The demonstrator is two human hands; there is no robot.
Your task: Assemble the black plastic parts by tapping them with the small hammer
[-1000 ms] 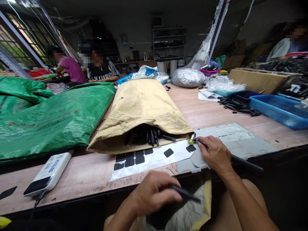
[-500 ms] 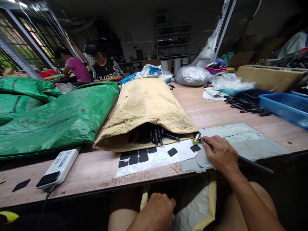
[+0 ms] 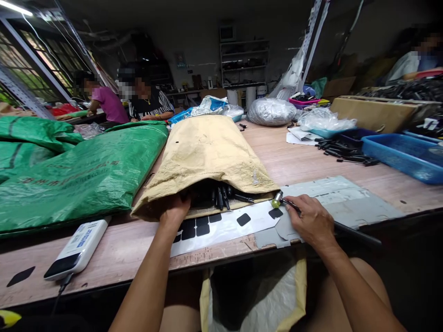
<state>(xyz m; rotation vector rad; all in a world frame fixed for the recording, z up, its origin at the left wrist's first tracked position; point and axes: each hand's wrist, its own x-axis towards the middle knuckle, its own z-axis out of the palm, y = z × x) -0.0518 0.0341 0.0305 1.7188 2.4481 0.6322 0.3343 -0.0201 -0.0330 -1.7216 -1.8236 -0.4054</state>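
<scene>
My left hand (image 3: 176, 208) reaches into the mouth of a yellow woven sack (image 3: 211, 152) lying on the table; its fingers are hidden inside. Beside it in the opening lie several black pen-like pieces (image 3: 220, 198). My right hand (image 3: 310, 220) is closed round a small hammer (image 3: 277, 200) with a metal head and a yellow-green face. The hammer head is at the sack's right corner, just above a black rounded square (image 3: 276, 213). More such squares stick to a white sheet (image 3: 226, 229) in front of the sack. A second yellow sack (image 3: 300, 295) gapes open between my knees.
A green sack (image 3: 79, 175) lies at left, with a white power bank (image 3: 78, 249) and its cable before it. At right are a grey board (image 3: 360, 203), a heap of black parts (image 3: 346, 152) and a blue tray (image 3: 404, 159). Co-workers sit farther back.
My left hand has risen from the open sack at my knees into the mouth of the sack on the table. The right hand keeps the hammer in about the same place. The view has shifted slightly.
</scene>
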